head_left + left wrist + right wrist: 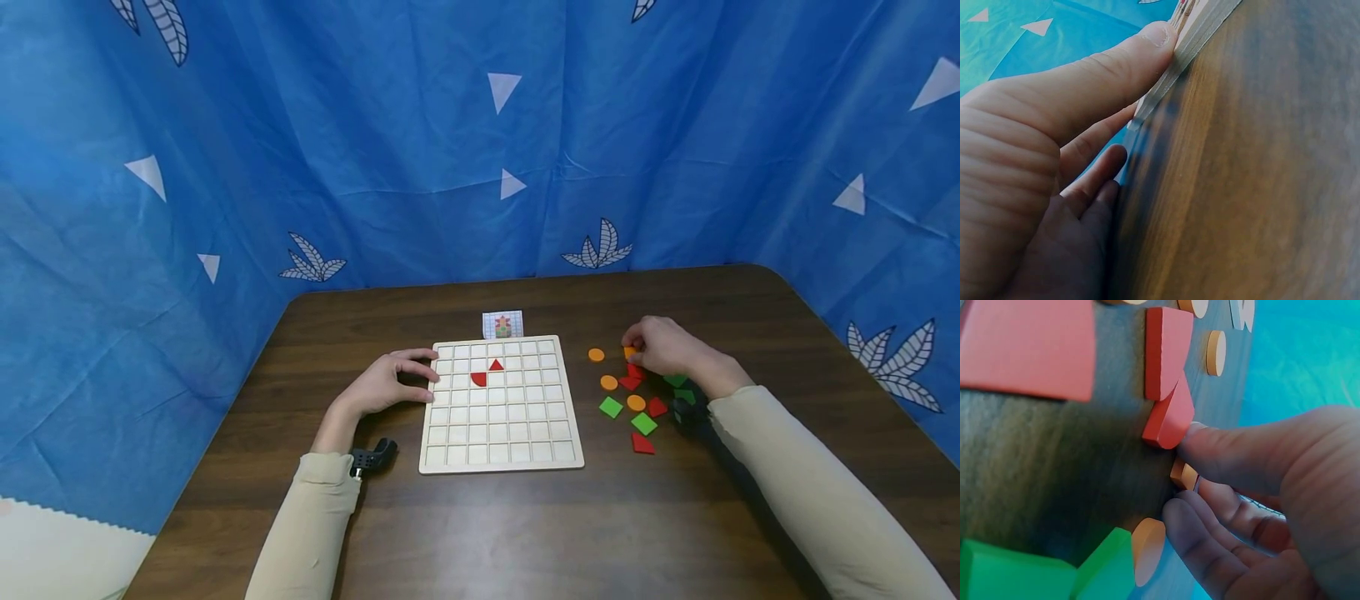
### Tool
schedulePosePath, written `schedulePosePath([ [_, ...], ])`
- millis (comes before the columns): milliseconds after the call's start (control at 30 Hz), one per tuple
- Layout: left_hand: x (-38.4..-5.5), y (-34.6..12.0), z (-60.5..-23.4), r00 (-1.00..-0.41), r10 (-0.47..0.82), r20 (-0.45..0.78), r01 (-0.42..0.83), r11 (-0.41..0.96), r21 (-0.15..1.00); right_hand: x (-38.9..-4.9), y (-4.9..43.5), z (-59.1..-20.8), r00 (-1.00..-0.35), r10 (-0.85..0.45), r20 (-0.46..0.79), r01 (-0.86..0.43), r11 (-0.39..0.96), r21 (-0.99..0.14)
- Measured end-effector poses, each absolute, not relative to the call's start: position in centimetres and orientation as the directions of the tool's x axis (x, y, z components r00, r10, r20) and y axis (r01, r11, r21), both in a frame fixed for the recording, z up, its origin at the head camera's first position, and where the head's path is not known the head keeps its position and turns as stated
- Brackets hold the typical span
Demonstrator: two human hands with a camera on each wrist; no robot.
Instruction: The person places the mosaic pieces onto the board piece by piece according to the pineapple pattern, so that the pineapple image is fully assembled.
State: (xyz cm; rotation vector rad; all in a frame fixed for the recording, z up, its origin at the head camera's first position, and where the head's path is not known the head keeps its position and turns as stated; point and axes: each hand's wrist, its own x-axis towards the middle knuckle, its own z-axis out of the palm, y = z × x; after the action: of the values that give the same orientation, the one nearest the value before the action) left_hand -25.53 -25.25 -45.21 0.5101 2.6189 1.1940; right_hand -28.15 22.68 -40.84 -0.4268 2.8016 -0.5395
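Observation:
My left hand [390, 382] rests at the left edge of a pale gridded board [498, 414], its thumb [1147, 47] against the side of the board in the left wrist view. On the board lie a red triangle [497, 365] and a red quarter circle [478, 379]. To the right of the board, my right hand [663, 346] pinches a small orange piece [1184, 475] between thumb and fingers, low over the table. Close beside that thumb are two red pieces [1171, 415] that touch each other.
Loose pieces lie right of the board: orange discs [609, 382], green squares [644, 424], red quarter circles [642, 443] and darker green pieces [684, 397] partly behind the right wrist. A small printed pattern card [502, 324] is at the board's far edge. Blue curtains [450, 142] surround the wooden table [480, 533].

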Motion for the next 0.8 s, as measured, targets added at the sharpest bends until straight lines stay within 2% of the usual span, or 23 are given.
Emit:
schedulePosePath([
  [367,-25.56,-25.28,-45.12,-0.914,0.403,-0.048,0.228,0.606,0.762,-27.67,22.73,-41.03,-0.918,-0.378,-0.122,-0.323,0.888,-0.328],
  [800,-25.51,-25.27,-45.41,-0.909,0.417,-0.021,0.256,0.597,0.761,-27.58,22.69,-40.94,-0.896,-0.418,-0.149,-0.358,0.880,-0.312],
])
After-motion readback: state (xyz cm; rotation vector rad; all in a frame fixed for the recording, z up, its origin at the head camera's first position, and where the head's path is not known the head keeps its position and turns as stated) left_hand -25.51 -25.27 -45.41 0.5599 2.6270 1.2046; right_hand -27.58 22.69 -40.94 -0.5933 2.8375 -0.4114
